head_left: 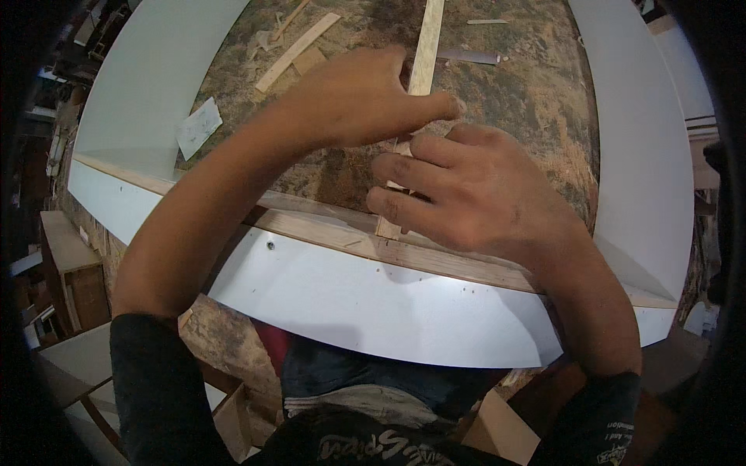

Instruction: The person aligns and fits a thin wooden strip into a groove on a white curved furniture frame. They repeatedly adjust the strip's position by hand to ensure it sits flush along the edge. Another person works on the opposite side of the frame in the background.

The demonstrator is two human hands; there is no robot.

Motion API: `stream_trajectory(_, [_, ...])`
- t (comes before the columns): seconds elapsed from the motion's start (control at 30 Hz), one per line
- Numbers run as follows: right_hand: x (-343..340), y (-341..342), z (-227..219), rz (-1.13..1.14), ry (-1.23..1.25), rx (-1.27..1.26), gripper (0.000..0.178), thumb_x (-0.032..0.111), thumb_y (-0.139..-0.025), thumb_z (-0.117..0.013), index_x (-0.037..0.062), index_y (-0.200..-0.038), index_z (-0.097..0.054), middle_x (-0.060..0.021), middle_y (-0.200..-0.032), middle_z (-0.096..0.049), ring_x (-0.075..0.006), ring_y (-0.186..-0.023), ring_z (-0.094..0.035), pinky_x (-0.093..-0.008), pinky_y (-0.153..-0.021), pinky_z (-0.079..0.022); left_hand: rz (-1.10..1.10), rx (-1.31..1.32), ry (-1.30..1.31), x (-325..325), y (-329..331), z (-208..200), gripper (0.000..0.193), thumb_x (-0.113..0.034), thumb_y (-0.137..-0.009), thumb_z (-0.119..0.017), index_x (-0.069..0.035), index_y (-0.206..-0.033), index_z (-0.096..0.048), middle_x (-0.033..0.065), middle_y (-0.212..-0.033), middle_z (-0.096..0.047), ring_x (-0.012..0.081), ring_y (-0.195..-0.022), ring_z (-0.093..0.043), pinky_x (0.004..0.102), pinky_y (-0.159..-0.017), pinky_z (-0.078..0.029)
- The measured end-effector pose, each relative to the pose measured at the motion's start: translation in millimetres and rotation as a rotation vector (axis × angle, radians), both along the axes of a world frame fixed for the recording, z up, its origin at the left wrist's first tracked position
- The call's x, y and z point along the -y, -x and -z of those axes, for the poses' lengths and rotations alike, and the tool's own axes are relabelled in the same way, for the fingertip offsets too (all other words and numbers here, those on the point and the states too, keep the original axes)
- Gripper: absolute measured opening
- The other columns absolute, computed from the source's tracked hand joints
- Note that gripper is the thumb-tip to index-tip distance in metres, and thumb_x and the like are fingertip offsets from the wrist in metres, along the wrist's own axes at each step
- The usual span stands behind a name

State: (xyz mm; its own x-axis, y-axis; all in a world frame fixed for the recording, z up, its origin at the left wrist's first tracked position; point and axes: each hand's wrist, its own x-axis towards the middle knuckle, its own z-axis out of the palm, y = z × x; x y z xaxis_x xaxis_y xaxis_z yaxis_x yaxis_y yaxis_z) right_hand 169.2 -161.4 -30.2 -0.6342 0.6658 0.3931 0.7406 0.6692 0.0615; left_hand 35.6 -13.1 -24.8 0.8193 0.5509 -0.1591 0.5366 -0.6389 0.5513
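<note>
A narrow pale wooden strip (pixel 424 58) runs from the top of the view down to the wooden edge of a white front panel (pixel 373 303). My left hand (pixel 361 97) is closed round the strip, its thumb lying across the front. Just below, my right hand (pixel 482 186) curls its fingers over the lower part of the strip, hiding much of it. The strip's near end meets the inner side of the panel's wooden edge (pixel 342 239). Whether anything small is between my right fingertips cannot be seen.
White side panels (pixel 155 85) rise at left and right, framing a worn brown work surface (pixel 536 85) dusted with sawdust. On it lie a loose wooden strip (pixel 299 50), a paper scrap (pixel 200 126) and a flat blade-like piece (pixel 470 57). A wooden box (pixel 74 268) stands at left.
</note>
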Motion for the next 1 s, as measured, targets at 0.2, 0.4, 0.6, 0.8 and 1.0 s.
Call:
stream_trajectory(0.2, [-2, 1, -3, 0.015, 0.037, 0.072, 0.026, 0.016, -0.087, -0.075, 0.0197, -0.113, -0.070, 0.0019, -0.113, -0.073, -0.0147, -0.098, -0.070, -0.0327, -0.074, -0.061, -0.289, 0.354, 0.661, 7, -23, 11, 0.069, -0.016, -0.070, -0.071, 0.002, -0.135, -0.055, 0.0201, -0.120, -0.059, 0.0338, -0.111, -0.059, 0.0452, -0.094, -0.052])
stream_trajectory(0.4, [-1, 1, -1, -0.001, 0.091, -0.043, 0.024, 0.017, -0.084, -0.077, 0.0180, -0.107, -0.074, 0.0017, -0.105, -0.076, -0.0166, -0.104, -0.067, -0.0370, -0.085, -0.059, -0.480, 0.534, 0.878, 9, -41, 15, 0.070, 0.001, -0.060, -0.059, -0.004, -0.130, -0.060, 0.0120, -0.106, -0.055, 0.0276, -0.098, -0.054, 0.0462, -0.084, -0.052])
stream_trajectory(0.6, [-6, 2, -8, -0.034, 0.058, -0.050, 0.021, 0.019, -0.079, -0.079, 0.0167, -0.100, -0.080, 0.0014, -0.097, -0.077, -0.0193, -0.105, -0.066, -0.0417, -0.099, -0.055, -0.508, 0.611, 0.902, 7, -40, 21, 0.072, 0.008, -0.064, -0.056, -0.005, -0.134, -0.065, 0.0083, -0.100, -0.056, 0.0221, -0.086, -0.055, 0.0357, -0.062, -0.050])
stream_trajectory(0.8, [-6, 7, -5, 0.015, 0.042, -0.209, 0.020, 0.016, -0.079, -0.079, 0.0182, -0.098, -0.083, 0.0017, -0.096, -0.077, -0.0195, -0.104, -0.065, -0.0429, -0.104, -0.051, -0.493, 0.701, 0.924, -1, -42, 26, 0.071, 0.005, -0.067, -0.059, -0.005, -0.137, -0.064, 0.0101, -0.101, -0.060, 0.0224, -0.085, -0.060, 0.0372, -0.068, -0.055])
stream_trajectory(1.0, [-6, 4, -26, -0.025, 0.240, -0.148, 0.027, 0.022, -0.077, -0.083, 0.0149, -0.103, -0.084, -0.0026, -0.096, -0.077, -0.0230, -0.099, -0.064, -0.0436, -0.098, -0.051, -0.374, 0.610, 0.833, 5, -6, 29, 0.069, 0.003, -0.066, -0.061, -0.002, -0.135, -0.062, 0.0113, -0.101, -0.059, 0.0225, -0.087, -0.060, 0.0389, -0.071, -0.056])
